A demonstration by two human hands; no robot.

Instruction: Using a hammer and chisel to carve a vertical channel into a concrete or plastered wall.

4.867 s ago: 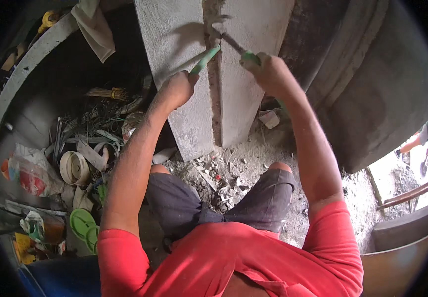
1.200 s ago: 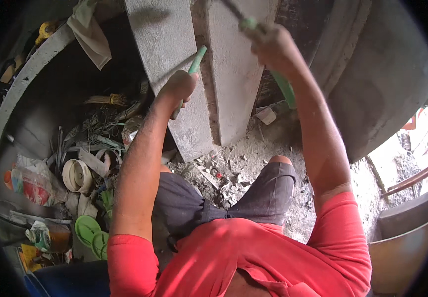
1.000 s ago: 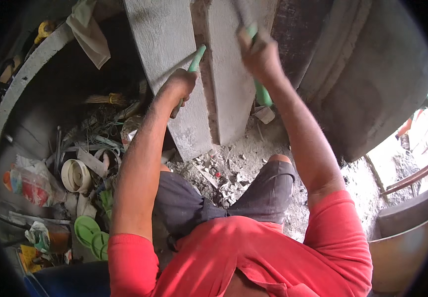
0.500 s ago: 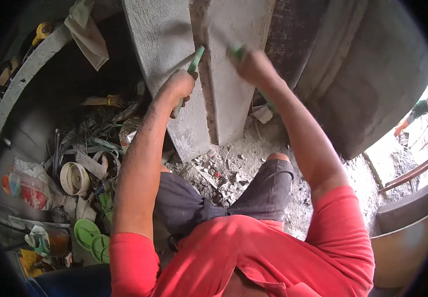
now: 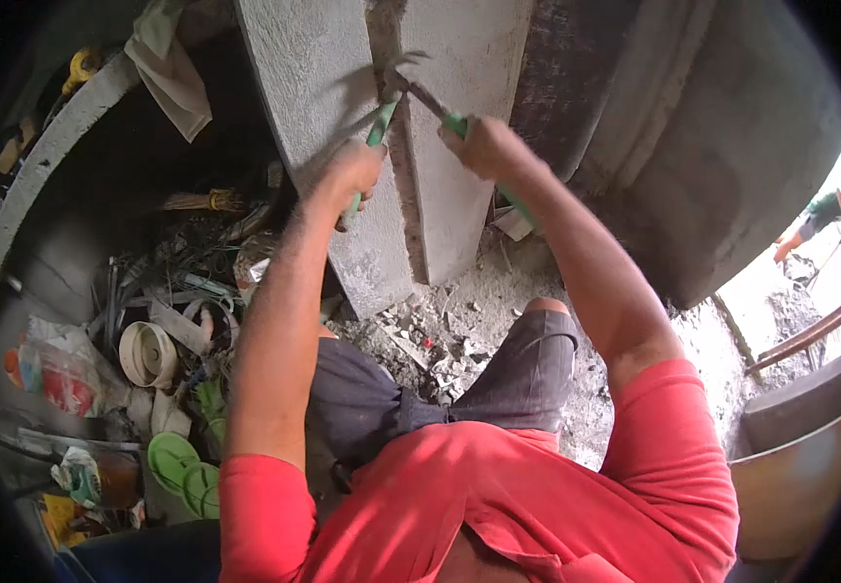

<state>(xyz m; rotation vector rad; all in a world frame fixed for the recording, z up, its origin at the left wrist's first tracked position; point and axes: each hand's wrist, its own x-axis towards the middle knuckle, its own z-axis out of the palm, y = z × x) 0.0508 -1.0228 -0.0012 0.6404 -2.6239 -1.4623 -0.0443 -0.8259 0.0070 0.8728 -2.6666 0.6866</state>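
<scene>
My left hand [image 5: 355, 167] is closed around a green chisel [image 5: 380, 123], which slants along a rough channel [image 5: 401, 180] cut lengthwise in a grey concrete wall [image 5: 323, 87]. The chisel's far tip is hidden behind the hammer. My right hand [image 5: 486, 148], up and to the right, grips the green handle of a claw hammer [image 5: 427, 98]. The hammer's head is at the top end of the chisel, touching it or very near it; motion blur softens its outline.
Rubble [image 5: 440, 340] covers the ground between my knees. On the left lie a white round container [image 5: 147, 354], green slippers [image 5: 172, 459], plastic bags [image 5: 61, 364] and a straw broom [image 5: 208, 200]. A cloth [image 5: 172, 73] hangs upper left. Another person [image 5: 814, 225] bends outside, far right.
The hammer has come down and left to the chisel's end, with my right hand moving slightly lower. My left hand and the chisel have stayed nearly in place.
</scene>
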